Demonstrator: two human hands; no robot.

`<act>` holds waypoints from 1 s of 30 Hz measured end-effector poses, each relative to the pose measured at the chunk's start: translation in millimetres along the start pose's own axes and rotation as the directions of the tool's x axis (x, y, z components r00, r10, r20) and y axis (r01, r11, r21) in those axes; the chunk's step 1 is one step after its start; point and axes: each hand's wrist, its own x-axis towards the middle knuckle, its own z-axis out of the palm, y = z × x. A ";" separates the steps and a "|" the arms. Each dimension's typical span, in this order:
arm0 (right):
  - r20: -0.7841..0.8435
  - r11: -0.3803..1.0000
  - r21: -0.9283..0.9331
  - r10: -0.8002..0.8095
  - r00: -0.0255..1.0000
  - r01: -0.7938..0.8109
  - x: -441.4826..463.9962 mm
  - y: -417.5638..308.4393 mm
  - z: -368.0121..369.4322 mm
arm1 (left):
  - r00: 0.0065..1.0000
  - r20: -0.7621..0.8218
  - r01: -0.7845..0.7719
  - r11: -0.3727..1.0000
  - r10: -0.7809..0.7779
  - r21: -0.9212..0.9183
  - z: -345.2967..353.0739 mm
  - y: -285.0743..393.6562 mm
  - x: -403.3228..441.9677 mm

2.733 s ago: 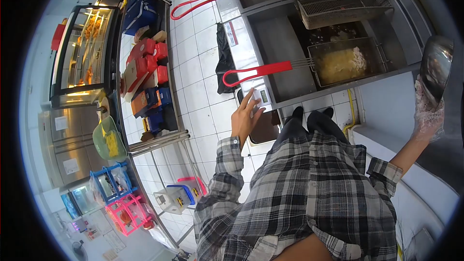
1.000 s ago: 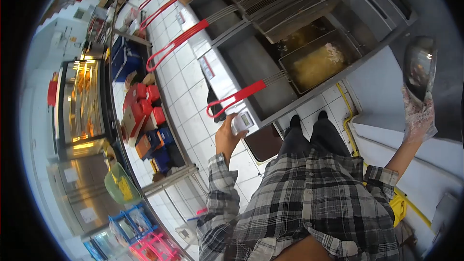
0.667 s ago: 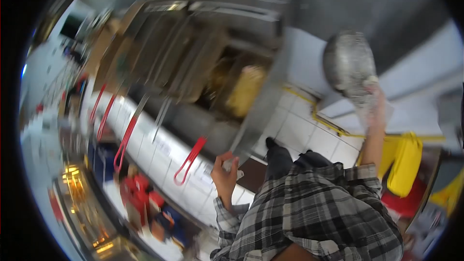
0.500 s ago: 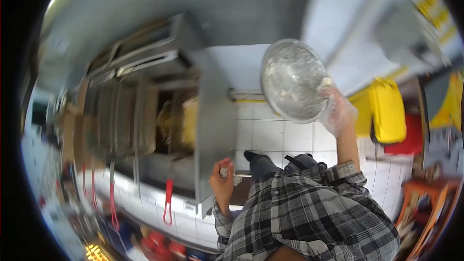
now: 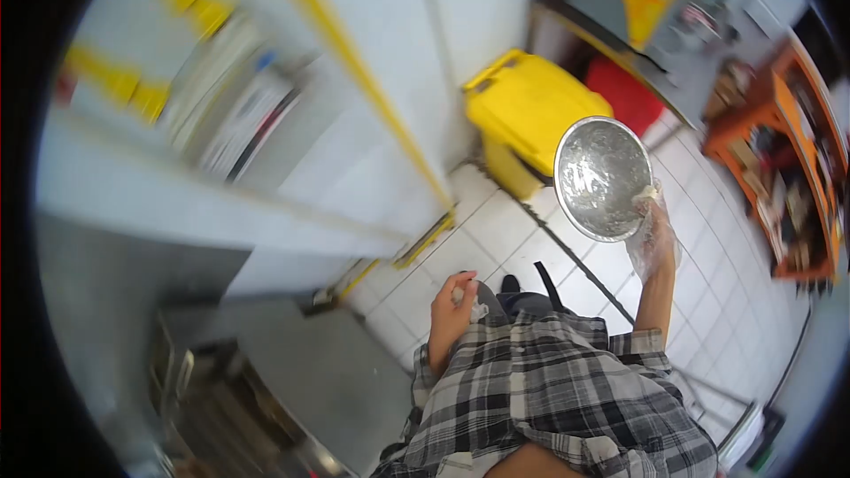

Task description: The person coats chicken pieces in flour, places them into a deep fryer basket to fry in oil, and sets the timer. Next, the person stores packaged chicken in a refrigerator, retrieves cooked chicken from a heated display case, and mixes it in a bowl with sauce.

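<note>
A round metal bowl (image 5: 604,179), its inside smeared with pale residue, is held out at the right, tilted so its inside faces me. My right hand (image 5: 653,228), in a clear plastic glove, grips the bowl by its near right rim. A small pale lump (image 5: 646,196) shows at the fingers there. Close to my body on the left is my left hand (image 5: 453,308), bare, its fingers curled around a crumpled whitish wad (image 5: 478,309), perhaps thin plastic. Most of that wad is hidden by the fingers and palm.
Beyond the bowl stands a yellow lidded bin (image 5: 536,111), with a red object (image 5: 624,93) beside it. Orange shelving (image 5: 779,133) holds various items at the right. A grey metal cabinet (image 5: 328,381) is at lower left. White tiles (image 5: 469,252) cover the floor.
My view has turned right, away from the metal rack and towards the bin and orange shelving. The bowl has come along in my right hand; my left hand still holds the wad.
</note>
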 end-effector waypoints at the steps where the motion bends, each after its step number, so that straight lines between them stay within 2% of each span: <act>1: -0.038 0.998 0.024 -0.051 0.998 0.052 -3.3 1.0 13.6 | 0.997 0.051 0.058 0.998 -0.058 0.012 -8.5 5.4 14.4; 3: -0.143 0.987 0.077 -0.129 0.981 0.141 16.5 29.4 -7.9 | 0.995 0.091 0.039 0.999 -0.040 0.017 -26.9 -40.4 51.5; 4: -0.148 0.976 0.154 -0.133 0.980 0.155 27.9 62.1 -38.0 | 0.998 0.050 0.019 0.998 -0.022 0.065 -28.2 -72.3 52.6; 5: -0.217 0.972 0.166 -0.127 0.968 0.165 34.7 79.0 -43.3 | 0.987 0.119 0.102 0.993 -0.108 0.055 -40.6 -99.3 73.0; 7: -0.332 0.966 0.192 -0.101 0.938 0.172 51.3 99.3 -47.8 | 0.991 0.130 0.022 0.999 -0.027 0.043 -51.0 -153.2 114.2; 9: -0.388 0.948 0.184 -0.174 0.905 0.261 63.2 115.7 -51.0 | 0.988 0.154 -0.015 1.000 0.016 -0.006 -60.4 -182.0 158.3; 10: -0.418 0.934 0.181 -0.209 0.884 0.307 66.2 123.4 -51.2 | 0.988 0.153 0.013 0.998 -0.004 -0.055 -61.1 -187.8 177.9; 11: -0.426 0.927 0.191 -0.219 0.878 0.324 42.6 103.2 -49.2 | 0.990 0.143 0.036 0.995 -0.022 -0.096 -63.4 -160.7 168.6; 13: -0.447 0.908 0.195 -0.254 0.858 0.370 43.0 108.7 -49.2 | 0.992 0.113 0.074 0.990 -0.060 -0.123 -52.8 -169.1 202.3; 16: -0.538 0.866 0.322 -0.164 0.827 0.382 55.9 126.2 -77.4 | 0.966 0.239 0.114 0.993 -0.102 -0.037 -44.1 -166.0 257.6; 19: -0.551 0.921 0.128 -0.241 0.799 0.367 58.7 126.2 -76.4 | 0.948 0.317 0.073 0.983 -0.016 -0.167 -19.4 -131.2 285.8; 22: -0.606 0.877 0.251 -0.187 0.774 0.409 64.7 125.8 -84.6 | 0.945 0.327 0.079 0.988 -0.031 -0.133 2.7 -102.3 292.4; 23: -0.544 0.922 0.001 -0.325 0.774 0.387 66.6 132.2 -96.0 | 0.946 0.323 0.070 0.993 -0.036 -0.096 2.1 -105.3 285.5; 28: -0.563 0.897 0.174 -0.249 0.788 0.407 73.7 118.5 -82.3 | 0.928 0.371 -0.022 1.000 0.021 -0.003 21.4 -162.2 272.9; 30: -0.588 0.881 0.209 -0.233 0.775 0.424 71.7 121.1 -82.6 | 0.835 0.525 0.175 0.984 -0.165 0.030 38.8 -175.1 264.7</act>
